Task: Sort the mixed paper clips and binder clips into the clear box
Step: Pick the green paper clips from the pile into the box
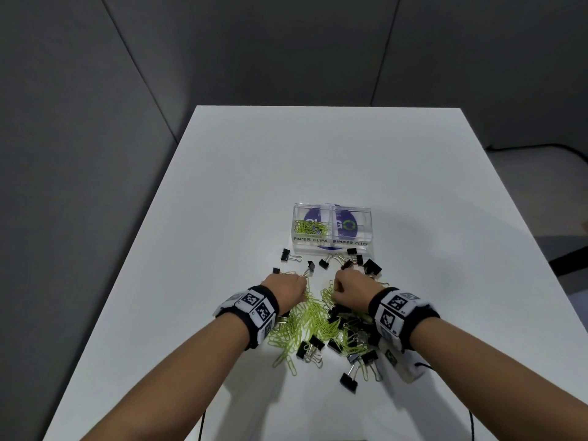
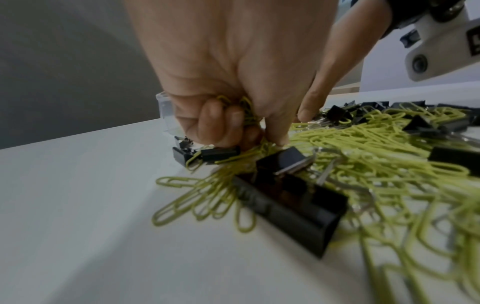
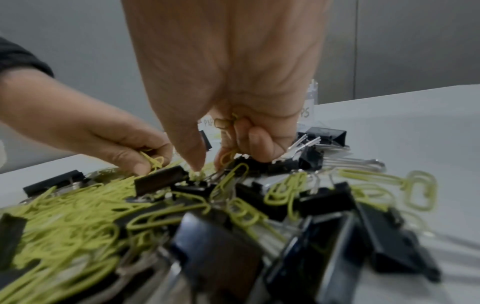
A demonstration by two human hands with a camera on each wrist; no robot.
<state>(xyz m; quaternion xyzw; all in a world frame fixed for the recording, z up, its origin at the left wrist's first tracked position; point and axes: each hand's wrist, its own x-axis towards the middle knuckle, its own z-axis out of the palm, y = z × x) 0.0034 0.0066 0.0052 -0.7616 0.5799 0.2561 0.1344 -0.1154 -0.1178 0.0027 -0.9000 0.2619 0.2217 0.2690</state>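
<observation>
Both hands are gathering yellow-green paper clips (image 1: 313,316) from the mixed heap in the lower middle of the head view, so the step in hand looks like paper-clip collection. The left hand (image 1: 288,289) has its fingers curled round a small bunch of them, plain in the left wrist view, where loops of wire poke out between the folded fingers (image 2: 215,121). The right hand (image 1: 350,289) likewise holds a few clips tucked in its curled fingers while thumb and forefinger reach down into the heap for more; whether that pinch has closed on a clip the blur does not let me say. Black binder clips (image 1: 350,329) lie tangled through the pile and scattered just in front of the clear box (image 1: 332,243), which stands beyond the hands at the centre of the white table (image 1: 318,154). Its left compartment, lettered PAPER CLIPS, already holds some; the right one, lettered BINDER CLIPS, looks empty. Next, I judge, each handful must be lifted free without dragging up hooked binder-clip handles, carried over the near wall and dropped in the left compartment.
</observation>
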